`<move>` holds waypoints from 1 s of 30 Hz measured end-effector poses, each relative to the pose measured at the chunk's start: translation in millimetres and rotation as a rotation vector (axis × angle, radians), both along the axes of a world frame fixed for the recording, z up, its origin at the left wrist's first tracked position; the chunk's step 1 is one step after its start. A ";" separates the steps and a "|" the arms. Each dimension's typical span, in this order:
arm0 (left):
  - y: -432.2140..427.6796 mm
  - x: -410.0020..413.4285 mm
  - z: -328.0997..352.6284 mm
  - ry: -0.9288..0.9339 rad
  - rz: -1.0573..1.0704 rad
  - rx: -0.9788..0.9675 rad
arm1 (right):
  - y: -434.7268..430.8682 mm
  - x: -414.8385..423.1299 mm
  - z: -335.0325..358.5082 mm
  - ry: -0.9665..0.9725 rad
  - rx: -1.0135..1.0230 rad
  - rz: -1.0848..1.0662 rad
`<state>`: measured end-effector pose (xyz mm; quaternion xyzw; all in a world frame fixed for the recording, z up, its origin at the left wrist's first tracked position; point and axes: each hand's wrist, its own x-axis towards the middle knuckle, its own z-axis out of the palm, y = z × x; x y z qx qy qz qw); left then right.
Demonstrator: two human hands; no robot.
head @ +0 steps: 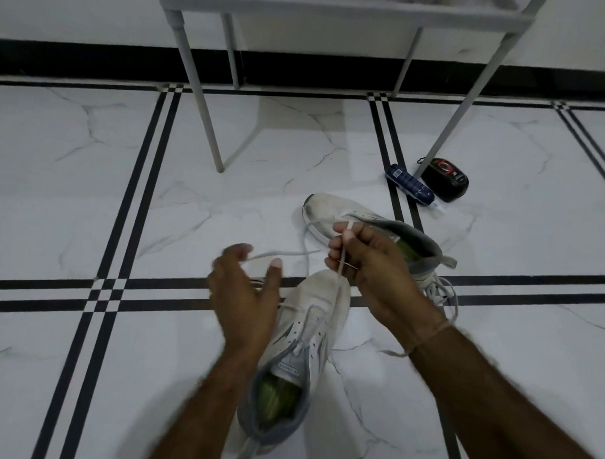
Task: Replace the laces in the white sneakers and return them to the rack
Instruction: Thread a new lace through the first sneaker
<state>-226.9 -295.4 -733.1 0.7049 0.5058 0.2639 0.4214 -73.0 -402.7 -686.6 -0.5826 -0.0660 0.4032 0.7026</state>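
Observation:
Two white sneakers with grey collars and green insoles lie on the tiled floor. The near sneaker (308,332) points away from me, between my forearms. My right hand (367,261) pinches a white lace (340,262) that rises taut from that shoe's toe-end eyelets. The lace's other part (281,254) loops across the floor towards my left hand (243,293), which hovers blurred over the shoe's left side, fingers spread and holding nothing. The second sneaker (331,214) lies behind my right hand, partly hidden by it.
A grey metal rack (355,18) stands at the back, its legs reaching the floor. Beside its right front leg lie a dark blue tube (411,184) and a black and red round case (447,179). More loose lace (440,289) trails right of my right wrist.

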 end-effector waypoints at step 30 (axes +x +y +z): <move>-9.8 0.1 -15.4 0.131 -0.408 0.180 | -14.8 38.0 52.0 -0.368 -0.235 0.093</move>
